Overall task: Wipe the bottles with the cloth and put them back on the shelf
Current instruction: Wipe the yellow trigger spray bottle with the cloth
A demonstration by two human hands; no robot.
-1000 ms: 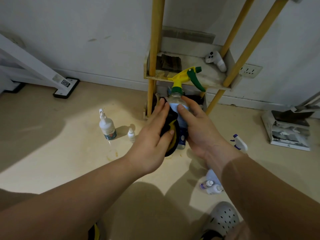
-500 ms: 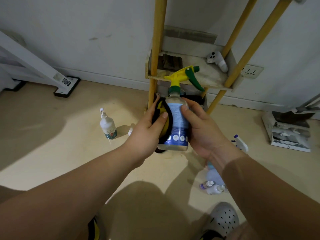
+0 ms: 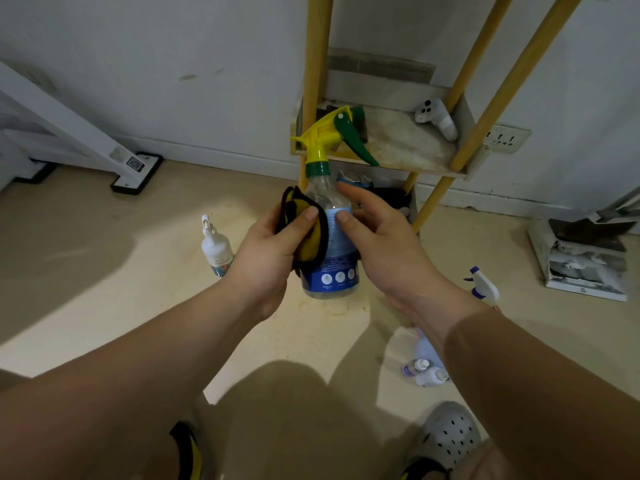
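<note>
Above the beige floor, in front of a shelf with four yellow poles, a person holds one spray bottle upright in mid-air between both hands.

The left hand has its grip closed on a yellow cloth with a black border. The thumb presses the cloth flat to the bottle's left side.

The right hand grips the bottle's right side. Its thumb lies on the label, the forefinger is stretched upward beside the neck, and the other fingers are hidden behind the bottle.

The bottle has a clear body, a green collar, a yellow spray head and a green trigger. Its blue label carries a row of white round icons, and the print is too small to read. The fill level cannot be told.

At far right lies one torn printed carton.

One white handheld controller lies on the upper shelf board.

Four bottles are on the floor:
- One white bottle with a blue-banded, unreadable label stands at left.
- One white and purple trigger sprayer shows just beside the right forearm.
- Two small bottles lie side by side.

One grey perforated clog shows at the lower edge.

One wall socket sits right of the shelf, and one QR-code sticker marks a white frame's foot.
</note>
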